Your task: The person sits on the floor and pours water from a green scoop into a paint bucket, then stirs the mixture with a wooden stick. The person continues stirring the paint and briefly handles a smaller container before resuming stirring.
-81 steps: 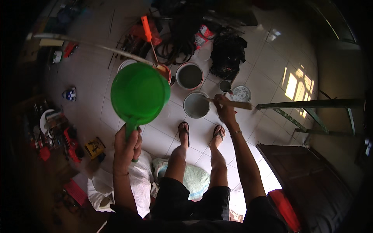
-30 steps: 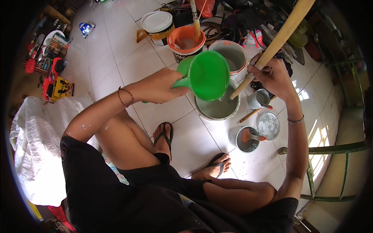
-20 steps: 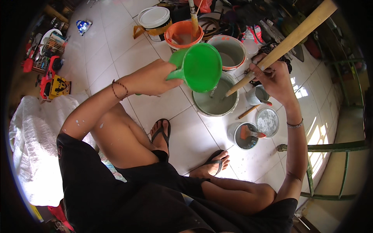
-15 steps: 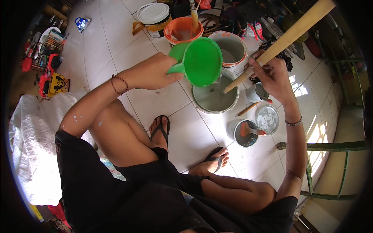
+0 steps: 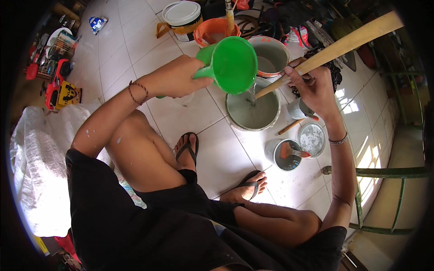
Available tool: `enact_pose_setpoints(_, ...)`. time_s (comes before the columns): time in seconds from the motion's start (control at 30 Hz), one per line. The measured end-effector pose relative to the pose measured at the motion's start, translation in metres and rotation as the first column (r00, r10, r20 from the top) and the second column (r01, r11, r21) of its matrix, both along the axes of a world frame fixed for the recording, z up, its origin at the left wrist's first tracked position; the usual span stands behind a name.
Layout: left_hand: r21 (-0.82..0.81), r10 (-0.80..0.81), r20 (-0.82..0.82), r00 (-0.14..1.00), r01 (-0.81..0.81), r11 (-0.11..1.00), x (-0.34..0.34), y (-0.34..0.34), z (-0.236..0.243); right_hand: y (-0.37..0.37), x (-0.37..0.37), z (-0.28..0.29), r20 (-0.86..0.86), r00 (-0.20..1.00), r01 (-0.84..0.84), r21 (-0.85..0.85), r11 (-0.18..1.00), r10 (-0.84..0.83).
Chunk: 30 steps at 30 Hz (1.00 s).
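My left hand (image 5: 181, 77) grips the handle of a green plastic dipper (image 5: 234, 65), tipped over a bucket (image 5: 239, 122) of grey liquid. Clear water (image 5: 252, 95) runs from its lip into the bucket. A long pale wooden stick (image 5: 348, 45) is held in my right hand (image 5: 312, 86), fingers wrapped round it; its lower end reaches into the grey liquid. Just right of the bucket stand a small grey cup (image 5: 298, 109) and a short wooden handle (image 5: 290, 127). Nearer to me, a paintbrush (image 5: 289, 150) lies across an open can (image 5: 275, 161).
Behind the bucket stand another pail (image 5: 271, 54), an orange bucket (image 5: 203, 34) with a brush in it, and a white-lidded tub (image 5: 181, 13). A round lid (image 5: 312, 139) lies beside the can. Green metal bars (image 5: 384, 172) stand at right, toys (image 5: 68, 95) at left.
The dipper is tipped further and a water stream now falls from it. The stick's lower end has shifted left and farther from me in the bucket.
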<state>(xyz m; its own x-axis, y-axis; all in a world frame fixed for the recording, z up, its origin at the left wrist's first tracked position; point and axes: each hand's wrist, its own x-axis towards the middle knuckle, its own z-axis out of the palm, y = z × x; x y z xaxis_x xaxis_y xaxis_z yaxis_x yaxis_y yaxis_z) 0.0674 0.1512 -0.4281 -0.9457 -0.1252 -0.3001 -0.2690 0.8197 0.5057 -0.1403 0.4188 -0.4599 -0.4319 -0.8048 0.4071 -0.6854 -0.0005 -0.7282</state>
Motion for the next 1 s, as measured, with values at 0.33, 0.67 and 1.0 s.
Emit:
enact_pose_setpoints(0.33,0.053,0.046,0.086,0.995,-0.051,0.997,0.002,-0.01,0.001,-0.002,0.02,0.004,0.201,0.98,-0.024,0.04,0.999,0.015)
enact_pose_setpoints(0.67,0.037,-0.009,0.003,1.0,0.009,0.999,0.005,-0.009,-0.002,-0.004,0.023,0.018,-0.126,0.992,0.042,0.12,0.992,-0.027)
enact_pose_setpoints(1.0,-0.044,-0.12,-0.055,0.991,0.118,0.992,0.001,-0.006,-0.008,-0.005,0.029,0.01,-0.109,0.994,0.006,0.003,1.0,-0.006)
